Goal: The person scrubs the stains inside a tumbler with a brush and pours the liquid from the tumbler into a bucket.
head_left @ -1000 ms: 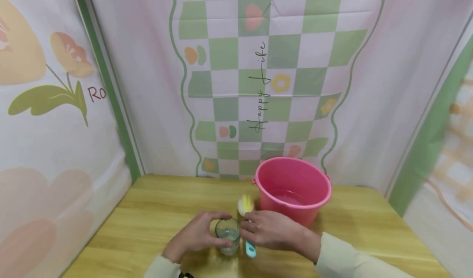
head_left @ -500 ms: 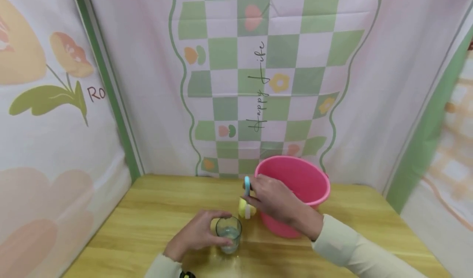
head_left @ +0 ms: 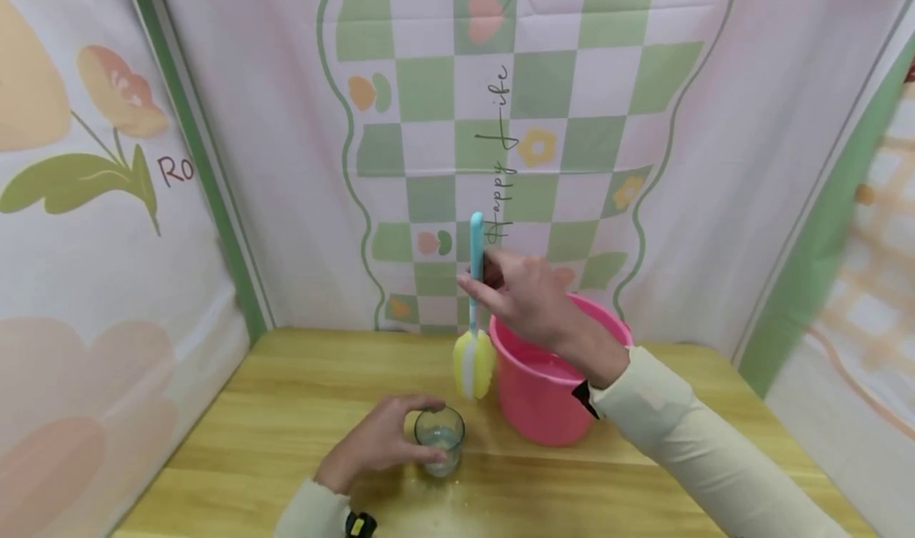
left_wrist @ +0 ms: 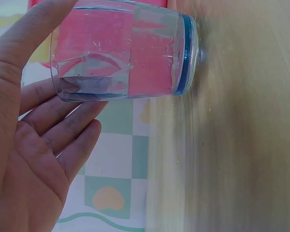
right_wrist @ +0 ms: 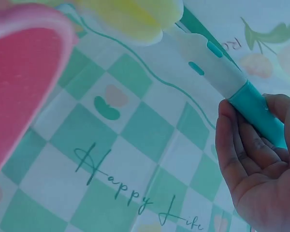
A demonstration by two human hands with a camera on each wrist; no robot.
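Note:
On the table stands a clear drinking glass with some water inside. My left hand grips it from the left, thumb on the near side and fingers behind. In the left wrist view a blue band circles the base of the glass. My right hand pinches the turquoise handle of a sponge cup brush between thumb and fingers. The brush hangs upright, its yellow and white sponge head down, above the table beside the bucket. The right wrist view shows its white and turquoise handle in my fingers.
A pink bucket stands right of the glass, under my right forearm, with some liquid visible inside. The wooden table carries a few droplets near the glass. A green checkered curtain closes off the back.
The right hand has lifted the brush up from beside the glass and turned it so the sponge points down. The left hand stays on the glass.

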